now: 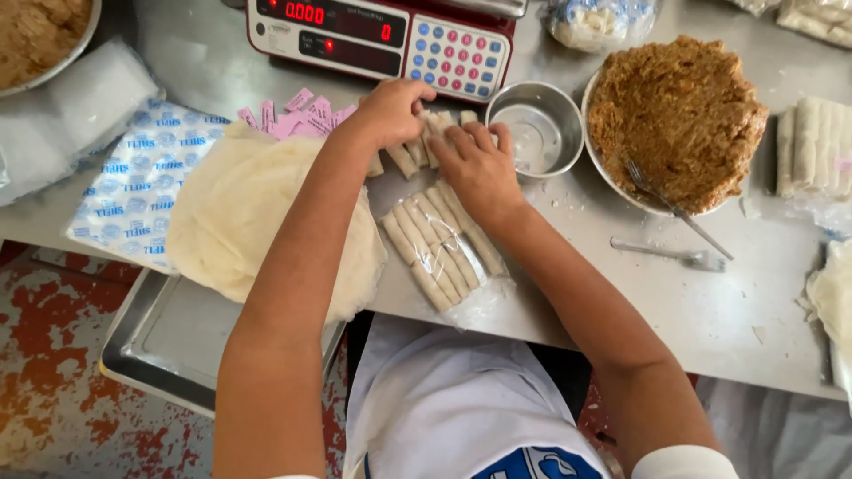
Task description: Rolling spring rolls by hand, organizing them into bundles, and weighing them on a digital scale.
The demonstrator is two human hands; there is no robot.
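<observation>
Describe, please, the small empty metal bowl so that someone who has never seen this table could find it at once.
Start at the electronic scale with its red display at the table's far edge. Just below its keypad, to the right of the person's right hand, sits the small metal bowl. Unlike the much larger bowl of brown filling beside it, it is shiny, steel and empty.

The left hand [390, 111] and right hand [475, 164] work in a tight pocket, hemmed by the scale [382, 35] just behind, the small steel bowl [535, 129] just to the right, and the stack of wrappers [240, 213] to the left. Toward the body, the bagged rolls [444, 244] lie under the right wrist. Bare tabletop [710, 310] opens to the right below the big bowl of filling [679, 120], crossed only by a fork [670, 208] and a small utensil [670, 255].
</observation>
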